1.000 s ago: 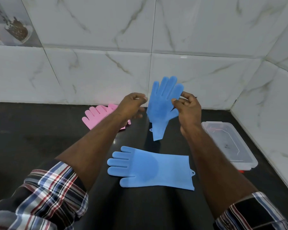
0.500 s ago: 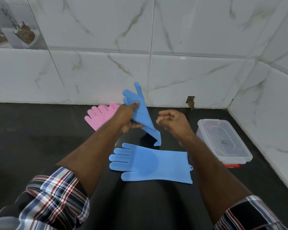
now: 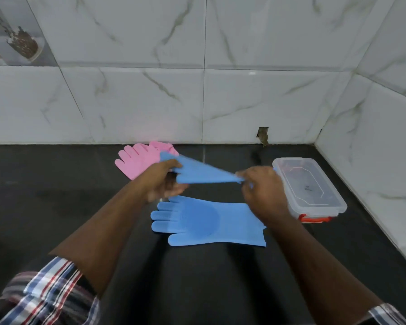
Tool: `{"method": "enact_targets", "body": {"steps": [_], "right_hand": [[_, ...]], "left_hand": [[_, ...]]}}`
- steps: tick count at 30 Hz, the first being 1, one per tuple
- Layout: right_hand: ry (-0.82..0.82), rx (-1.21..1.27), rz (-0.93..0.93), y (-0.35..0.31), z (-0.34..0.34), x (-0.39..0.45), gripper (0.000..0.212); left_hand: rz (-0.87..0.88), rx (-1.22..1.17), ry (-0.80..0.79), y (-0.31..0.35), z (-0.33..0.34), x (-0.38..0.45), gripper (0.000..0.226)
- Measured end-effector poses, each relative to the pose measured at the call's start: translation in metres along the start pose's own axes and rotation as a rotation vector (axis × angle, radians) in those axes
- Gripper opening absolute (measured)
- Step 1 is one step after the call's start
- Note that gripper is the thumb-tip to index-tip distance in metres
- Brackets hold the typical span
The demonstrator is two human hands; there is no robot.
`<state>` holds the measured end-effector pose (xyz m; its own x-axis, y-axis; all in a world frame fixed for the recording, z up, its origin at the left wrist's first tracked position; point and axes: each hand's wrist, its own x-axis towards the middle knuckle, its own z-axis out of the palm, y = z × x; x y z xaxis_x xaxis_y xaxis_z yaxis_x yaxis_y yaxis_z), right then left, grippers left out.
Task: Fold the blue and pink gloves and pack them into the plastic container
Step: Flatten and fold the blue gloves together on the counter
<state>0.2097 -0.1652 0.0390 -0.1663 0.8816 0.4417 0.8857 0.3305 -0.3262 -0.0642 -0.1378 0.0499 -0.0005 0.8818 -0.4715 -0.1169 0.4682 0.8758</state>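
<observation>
A blue glove (image 3: 203,172) hangs stretched sideways in the air between my two hands. My left hand (image 3: 162,181) grips its finger end and my right hand (image 3: 263,188) pinches its cuff end. Below them a second blue glove (image 3: 206,221) lies flat on the black counter, fingers pointing left. Pink gloves (image 3: 141,160) lie by the wall behind my left hand, partly hidden by it. The clear plastic container (image 3: 314,184) with its lid on and an orange clasp stands at the right, just beyond my right hand.
The black counter (image 3: 45,195) meets white marble-tiled walls at the back and on the right, forming a corner behind the container. A small chipped hole (image 3: 263,135) shows at the foot of the back wall.
The held glove went from upright between both hands, to my left hand alone, to stretched level between both. My right hand let go and has taken the cuff end again.
</observation>
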Motion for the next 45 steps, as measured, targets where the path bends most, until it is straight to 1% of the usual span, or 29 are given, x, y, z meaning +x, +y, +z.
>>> {"method": "enact_targets", "body": {"steps": [1,2,3,4,6,8,9,12,14,17,19,21,23,24,25,27,28,29,30,31,33,34,37,39,42,44,45], "right_hand": [[-0.197,-0.002,0.008,0.003,0.003,-0.011,0.028],[-0.403,0.023,0.072,0.006,0.006,-0.021,0.032],[-0.553,0.069,0.152,0.010,0.011,-0.030,0.036],[-0.610,0.102,0.204,0.012,0.016,-0.037,0.038],[-0.557,0.127,0.231,0.013,0.023,-0.042,0.035],[-0.506,0.137,0.221,0.012,0.028,-0.041,0.036],[-0.515,0.149,0.199,0.012,0.031,-0.040,0.039],[-0.664,0.135,0.100,0.009,0.043,-0.039,0.051],[-0.713,0.067,0.064,0.008,0.055,-0.041,0.051],[-0.648,0.005,0.057,0.010,0.067,-0.045,0.043],[-0.599,-0.044,0.035,0.012,0.071,-0.047,0.037],[-0.544,-0.080,0.016,0.014,0.072,-0.046,0.034],[-0.487,-0.117,0.016,0.014,0.074,-0.041,0.036],[-0.466,-0.133,0.022,0.013,0.075,-0.039,0.038],[-0.455,-0.139,0.029,0.012,0.076,-0.038,0.040],[-0.462,-0.136,0.048,0.008,0.079,-0.036,0.042],[-0.466,-0.132,0.056,0.006,0.080,-0.037,0.043],[-0.467,-0.125,0.062,0.007,0.082,-0.038,0.043],[-0.464,-0.116,0.066,0.008,0.083,-0.038,0.043],[-0.461,-0.105,0.072,0.011,0.084,-0.038,0.042],[-0.442,-0.083,0.094,0.016,0.084,-0.036,0.040],[-0.432,-0.076,0.107,0.019,0.084,-0.035,0.038],[-0.423,-0.056,0.141,0.021,0.083,-0.032,0.032],[-0.405,-0.053,0.160,0.021,0.082,-0.030,0.028],[-0.355,-0.058,0.201,0.018,0.078,-0.028,0.024],[-0.306,-0.028,0.220,0.017,0.074,-0.024,0.020],[-0.275,-0.005,0.226,0.016,0.072,-0.022,0.019]], "left_hand": [[-0.037,0.162,0.029,-0.017,-0.016,0.003,0.037],[-0.056,0.316,0.067,-0.032,-0.031,0.005,0.041],[-0.054,0.451,0.122,-0.046,-0.044,0.007,0.039],[-0.040,0.564,0.188,-0.057,-0.053,0.007,0.035],[-0.001,0.685,0.309,-0.072,-0.060,0.009,0.035],[0.019,0.736,0.343,-0.078,-0.059,0.008,0.039],[0.017,0.750,0.338,-0.079,-0.056,0.007,0.041],[0.011,0.770,0.317,-0.082,-0.050,0.005,0.038],[0.037,0.752,0.326,-0.081,-0.047,0.004,0.030],[0.062,0.560,0.333,-0.079,-0.045,0.005,0.018],[0.099,0.425,0.314,-0.074,-0.046,0.007,0.018],[0.145,0.350,0.324,-0.065,-0.049,0.008,0.019],[0.178,0.325,0.368,-0.059,-0.059,0.011,0.019],[0.180,0.348,0.394,-0.058,-0.066,0.013,0.023],[0.164,0.430,0.430,-0.059,-0.074,0.014,0.030],[0.125,0.765,0.505,-0.066,-0.085,0.014,0.051],[0.144,0.899,0.533,-0.070,-0.086,0.011,0.057],[0.202,0.966,0.522,-0.072,-0.084,0.007,0.057],[0.276,0.979,0.458,-0.074,-0.080,0.003,0.052],[0.319,0.973,0.354,-0.077,-0.075,0.000,0.046],[0.316,1.040,0.157,-0.083,-0.066,-0.007,0.041],[0.306,1.095,0.115,-0.087,-0.064,-0.007,0.042],[0.286,1.217,0.112,-0.091,-0.062,-0.009,0.047],[0.306,1.248,0.115,-0.092,-0.061,-0.009,0.044],[0.350,1.241,0.131,-0.089,-0.058,-0.011,0.027],[0.379,1.193,0.173,-0.084,-0.056,-0.012,0.010],[0.401,1.163,0.198,-0.080,-0.055,-0.013,0.005]]}}
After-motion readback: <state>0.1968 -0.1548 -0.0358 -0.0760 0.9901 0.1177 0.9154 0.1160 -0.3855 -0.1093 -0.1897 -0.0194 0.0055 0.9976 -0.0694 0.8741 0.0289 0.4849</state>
